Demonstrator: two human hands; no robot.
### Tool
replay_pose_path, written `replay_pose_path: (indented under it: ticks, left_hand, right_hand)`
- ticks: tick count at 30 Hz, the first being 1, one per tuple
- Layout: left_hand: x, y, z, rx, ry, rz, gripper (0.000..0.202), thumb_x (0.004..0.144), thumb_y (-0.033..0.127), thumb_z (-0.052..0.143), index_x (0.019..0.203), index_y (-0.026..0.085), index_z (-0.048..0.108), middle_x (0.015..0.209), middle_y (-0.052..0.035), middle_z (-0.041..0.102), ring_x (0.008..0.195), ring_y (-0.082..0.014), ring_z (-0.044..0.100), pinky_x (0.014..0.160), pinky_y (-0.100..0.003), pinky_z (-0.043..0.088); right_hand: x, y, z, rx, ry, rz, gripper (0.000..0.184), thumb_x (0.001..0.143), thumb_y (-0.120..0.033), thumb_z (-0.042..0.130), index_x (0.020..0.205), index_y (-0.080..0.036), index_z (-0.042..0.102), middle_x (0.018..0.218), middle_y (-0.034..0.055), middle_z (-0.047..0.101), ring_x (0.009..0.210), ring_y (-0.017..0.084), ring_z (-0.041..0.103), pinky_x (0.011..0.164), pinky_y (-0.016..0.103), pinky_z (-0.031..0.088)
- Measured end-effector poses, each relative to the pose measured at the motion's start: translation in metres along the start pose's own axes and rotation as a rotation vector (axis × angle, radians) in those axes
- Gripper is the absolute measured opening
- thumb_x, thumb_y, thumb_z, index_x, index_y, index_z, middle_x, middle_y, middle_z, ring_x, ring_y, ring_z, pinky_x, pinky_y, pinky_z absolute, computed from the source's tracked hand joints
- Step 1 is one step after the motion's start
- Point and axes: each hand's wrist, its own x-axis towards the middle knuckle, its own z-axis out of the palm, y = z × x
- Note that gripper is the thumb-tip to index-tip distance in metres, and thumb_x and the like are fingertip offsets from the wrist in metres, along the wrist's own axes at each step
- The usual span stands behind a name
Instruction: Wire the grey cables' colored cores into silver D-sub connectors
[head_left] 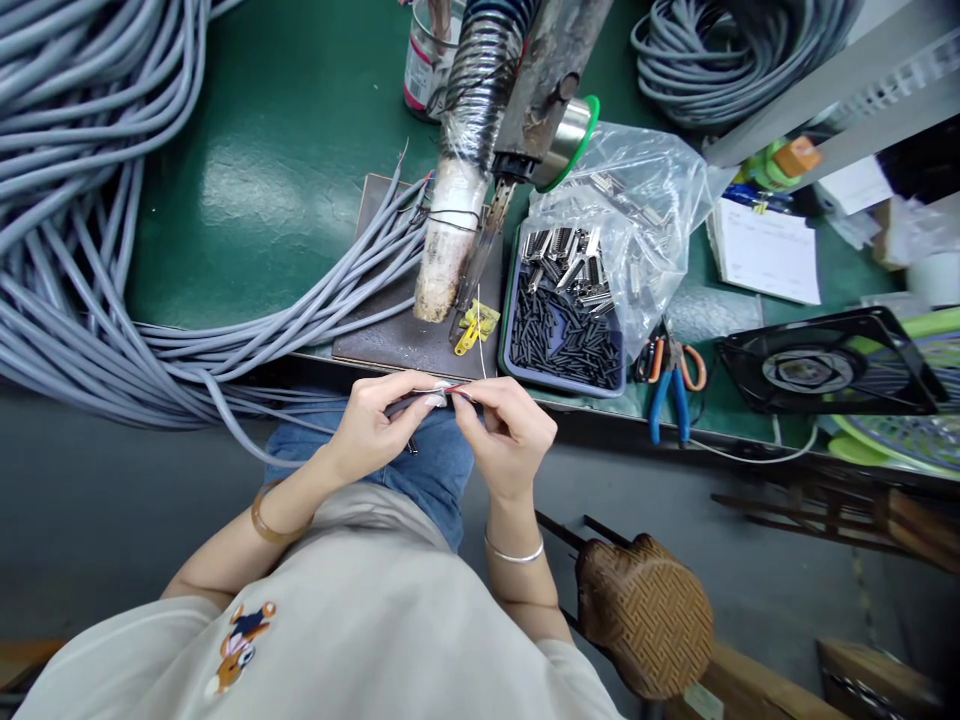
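Observation:
In the head view my left hand (367, 420) pinches a dark grey cable (403, 403) close to its stripped end, just off the table's front edge. Something pale wraps its fingertips. Facing it, my right hand (510, 425) has thumb and forefinger closed on the thin red wire (455, 388) at that end; what else lies between the fingertips is too small to make out. A thin pale strand (481, 335) rises above the fingers. Just beyond is a yellow piece (476, 328) on a dark board (386, 345), below a stained soldering fixture (480, 265).
A tray (559, 380) holds metal connectors and short black sleeves beside a plastic bag (649, 200). Blue-handled pliers (670, 400) and a black fan (829, 365) lie right. Grey cables (82, 250) cover the left. A foil-wrapped duct (484, 90) hangs overhead. A stool (652, 615) stands right.

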Motion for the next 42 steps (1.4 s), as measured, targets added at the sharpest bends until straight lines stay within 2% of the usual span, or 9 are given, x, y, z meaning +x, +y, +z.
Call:
replay_pose_path:
  ticks: [11, 14, 16, 18, 21, 26, 30, 37, 42]
  left_hand:
    - [-0.001, 0.008, 0.001, -0.13, -0.079, -0.184, 0.016, 0.093, 0.024, 0.063, 0.096, 0.012, 0.074, 0.086, -0.0068, 0.079, 0.074, -0.0136, 0.074, 0.07, -0.019, 0.058]
    - [-0.001, 0.007, 0.001, -0.185, -0.073, -0.202, 0.016, 0.092, 0.025, 0.065, 0.097, 0.013, 0.073, 0.087, -0.0072, 0.078, 0.075, -0.0132, 0.073, 0.071, -0.019, 0.057]
    - [-0.001, 0.004, 0.001, -0.262, -0.064, -0.25, 0.017, 0.091, 0.028, 0.068, 0.097, 0.013, 0.072, 0.083, -0.006, 0.075, 0.067, -0.0108, 0.068, 0.063, -0.018, 0.055]
    - [-0.001, 0.001, 0.001, -0.388, -0.081, -0.332, 0.022, 0.091, 0.034, 0.07, 0.098, 0.013, 0.07, 0.072, -0.0021, 0.069, 0.052, -0.0065, 0.057, 0.049, -0.016, 0.046]
    - [0.001, -0.004, -0.001, -0.606, -0.163, -0.47, 0.029, 0.087, 0.04, 0.075, 0.097, 0.014, 0.066, 0.061, 0.0038, 0.058, 0.04, -0.0028, 0.041, 0.037, -0.015, 0.03]
    - [0.004, -0.006, -0.006, -0.777, -0.273, -0.587, 0.033, 0.082, 0.04, 0.08, 0.094, 0.014, 0.065, 0.061, 0.003, 0.059, 0.038, -0.0023, 0.04, 0.037, -0.016, 0.025]
    - [0.006, -0.004, -0.004, -0.701, -0.213, -0.509, 0.031, 0.081, 0.038, 0.082, 0.092, 0.015, 0.065, 0.062, 0.0032, 0.06, 0.042, -0.0033, 0.044, 0.041, -0.015, 0.033]
    - [0.007, -0.002, 0.0, -0.366, -0.104, -0.299, 0.021, 0.086, 0.033, 0.077, 0.089, 0.013, 0.072, 0.073, -0.002, 0.068, 0.055, -0.0068, 0.055, 0.053, -0.017, 0.048]
    - [0.002, -0.005, -0.001, -0.12, -0.135, -0.155, 0.017, 0.091, 0.03, 0.07, 0.093, 0.014, 0.077, 0.088, -0.0078, 0.078, 0.077, -0.0144, 0.069, 0.074, -0.023, 0.056]
  right_hand:
    - [0.003, -0.002, 0.002, 0.17, -0.003, 0.085, 0.007, 0.088, -0.018, 0.072, 0.086, -0.024, 0.075, 0.081, -0.0005, 0.072, 0.05, 0.007, 0.042, 0.044, 0.025, 0.03]
    - [0.003, -0.004, 0.001, 0.108, -0.011, 0.065, 0.006, 0.09, -0.02, 0.071, 0.087, -0.024, 0.075, 0.081, 0.0003, 0.073, 0.05, 0.008, 0.046, 0.045, 0.026, 0.034]
    - [0.002, -0.006, -0.001, -0.006, -0.02, -0.019, 0.009, 0.091, -0.019, 0.069, 0.091, -0.025, 0.076, 0.083, 0.0013, 0.075, 0.057, 0.01, 0.058, 0.05, 0.026, 0.044]
    - [0.002, -0.006, -0.003, -0.152, -0.051, -0.174, 0.017, 0.092, -0.015, 0.067, 0.1, -0.027, 0.076, 0.088, 0.0018, 0.078, 0.069, 0.012, 0.069, 0.061, 0.026, 0.052]
    - [0.001, -0.008, -0.003, -0.267, -0.072, -0.321, 0.025, 0.092, -0.012, 0.066, 0.108, -0.028, 0.076, 0.09, 0.0017, 0.079, 0.074, 0.012, 0.072, 0.065, 0.024, 0.055]
    - [0.0, -0.016, 0.002, -0.054, 0.033, -0.052, 0.013, 0.09, -0.017, 0.069, 0.093, -0.027, 0.075, 0.084, 0.0012, 0.075, 0.067, 0.013, 0.067, 0.058, 0.027, 0.052]
    - [0.003, -0.02, 0.005, 0.047, 0.059, 0.097, 0.007, 0.09, -0.021, 0.069, 0.084, -0.023, 0.073, 0.079, 0.0004, 0.07, 0.055, 0.01, 0.055, 0.049, 0.026, 0.042]
    - [0.001, -0.013, 0.001, -0.037, 0.04, 0.014, 0.009, 0.092, -0.018, 0.068, 0.09, -0.025, 0.074, 0.084, 0.001, 0.074, 0.061, 0.011, 0.058, 0.06, 0.028, 0.05]
    - [0.001, -0.012, -0.002, -0.026, 0.014, 0.06, 0.008, 0.09, -0.019, 0.067, 0.087, -0.024, 0.073, 0.082, 0.0008, 0.072, 0.057, 0.01, 0.052, 0.057, 0.027, 0.046]
